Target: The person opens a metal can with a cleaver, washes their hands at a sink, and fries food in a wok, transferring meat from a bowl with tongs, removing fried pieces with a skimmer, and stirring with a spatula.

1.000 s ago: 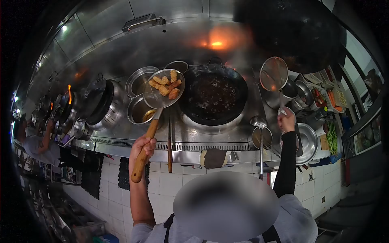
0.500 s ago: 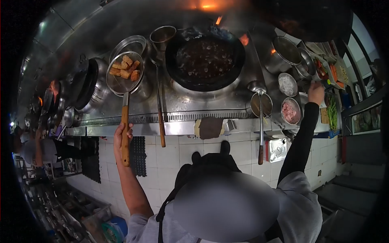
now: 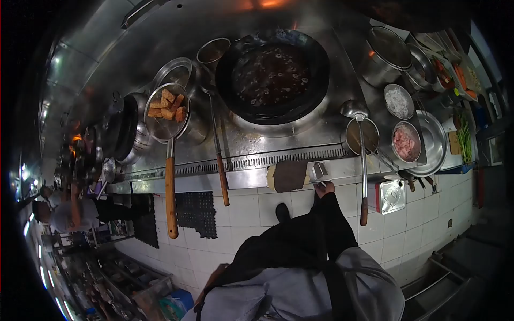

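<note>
Brown cloth [image 3: 289, 176] lies on the front edge of a steel counter [image 3: 246, 182] in the head view, beside a small metal fitting [image 3: 319, 169]. My right hand [image 3: 324, 188] is just below that fitting; I cannot tell whether its fingers are spread or pinching. My left hand is out of sight. Golden fried pieces [image 3: 167, 105] sit in a wooden-handled strainer [image 3: 159, 128], left of a wok [image 3: 267, 116] of dark, bubbling liquid. At right, a ladle [image 3: 354, 108] lies near a bowl [image 3: 413, 158] of pink meat [image 3: 405, 143].

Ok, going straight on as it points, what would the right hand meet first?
The right hand would likely meet the small metal piece at the counter edge first; depth is unclear.
</note>
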A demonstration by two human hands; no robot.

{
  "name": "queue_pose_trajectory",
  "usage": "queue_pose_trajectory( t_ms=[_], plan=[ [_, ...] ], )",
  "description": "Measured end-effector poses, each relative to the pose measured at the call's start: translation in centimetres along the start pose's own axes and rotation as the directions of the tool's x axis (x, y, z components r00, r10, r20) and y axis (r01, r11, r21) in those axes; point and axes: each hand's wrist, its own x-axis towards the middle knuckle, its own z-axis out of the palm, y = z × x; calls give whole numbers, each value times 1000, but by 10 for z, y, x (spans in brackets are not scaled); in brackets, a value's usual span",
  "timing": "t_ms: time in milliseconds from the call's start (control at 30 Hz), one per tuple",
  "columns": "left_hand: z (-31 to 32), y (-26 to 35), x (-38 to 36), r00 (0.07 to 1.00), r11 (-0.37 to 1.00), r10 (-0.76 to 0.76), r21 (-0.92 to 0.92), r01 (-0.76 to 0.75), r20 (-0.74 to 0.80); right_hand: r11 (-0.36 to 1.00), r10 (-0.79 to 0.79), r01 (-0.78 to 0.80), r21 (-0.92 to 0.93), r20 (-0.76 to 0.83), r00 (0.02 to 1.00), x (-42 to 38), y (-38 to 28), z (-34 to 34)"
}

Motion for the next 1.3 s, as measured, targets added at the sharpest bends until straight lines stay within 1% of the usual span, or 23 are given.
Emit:
queue_pose_trajectory(
  t_ms=[33,100,167,267,333,367,433,467,500,567,633,700,733,767,800,900,933,967,1067,1133,1200,1267,1300],
  plan=[
    [7,-6,-5,999,996,42,84,-42,6,1000,-2,2,29,0,1000,2,6,-2],
    [8,-10,-4,999,996,39,74,-41,24,929,295,-307,207,89,951,-1,15,-8],
    [-3,-6,5,999,1000,9,-26,-8,34,920,278,-266,289,-2,961,-48,20,15],
    [-30,8,24,1000,986,0,-165,5,30,898,292,-312,311,111,950,-34,30,1],
    [-46,23,33,1000,968,19,-250,-14,15,935,299,-221,278,-280,912,-44,19,28],
    [-53,33,36,999,956,32,-291,-31,-1,932,298,-218,289,-271,915,-34,15,25],
    [-62,56,44,997,918,64,-391,-72,-33,876,384,-402,266,120,916,8,21,1],
    [-64,77,46,998,883,45,-465,-65,-53,891,382,-359,279,-31,924,18,31,-2],
    [-65,105,45,998,825,-10,-564,-26,-60,887,386,-363,284,-25,922,13,39,-4],
    [-66,158,46,998,863,67,-502,-65,-14,850,322,-348,396,133,937,1,48,-4],
    [-61,223,35,973,914,216,-366,-173,78,872,357,-377,312,123,926,-8,48,-15],
    [-49,328,8,924,909,330,-330,-256,191,926,344,-363,-103,-160,925,-23,36,-38],
    [-38,384,-1,895,887,369,-383,-258,252,705,277,-290,-647,-126,953,-34,21,-58],
    [-26,426,3,830,835,420,-514,-196,366,230,241,-122,-966,-65,968,-47,4,-84],
    [-14,472,5,761,793,491,-580,-189,424,227,224,-126,-966,-74,972,-61,-21,-115],
    [35,606,34,674,700,636,-650,-297,376,240,363,124,-963,207,909,-101,-113,-202],
    [52,651,44,641,643,704,-657,-394,304,247,331,-84,-965,3,944,-164,-181,-167],
    [71,690,65,643,596,723,-699,-396,251,275,281,-139,-951,-59,958,-193,-227,-165],
    [122,786,127,729,703,669,-443,-556,147,146,-80,149,-978,138,987,-259,-344,-144],
    [136,819,149,755,807,590,-180,-562,285,-6,-281,434,-901,418,864,-278,-388,-118],
    [172,819,171,775,682,630,-512,-522,48,-94,-336,497,-863,497,800,-291,-404,-73],
    [172,818,175,791,748,604,-409,-523,92,-177,-423,560,-810,576,699,-287,-401,-30],
    [174,815,169,780,716,624,-361,-597,-50,-196,-375,591,-782,617,692,-276,-399,-16]
  ],
)
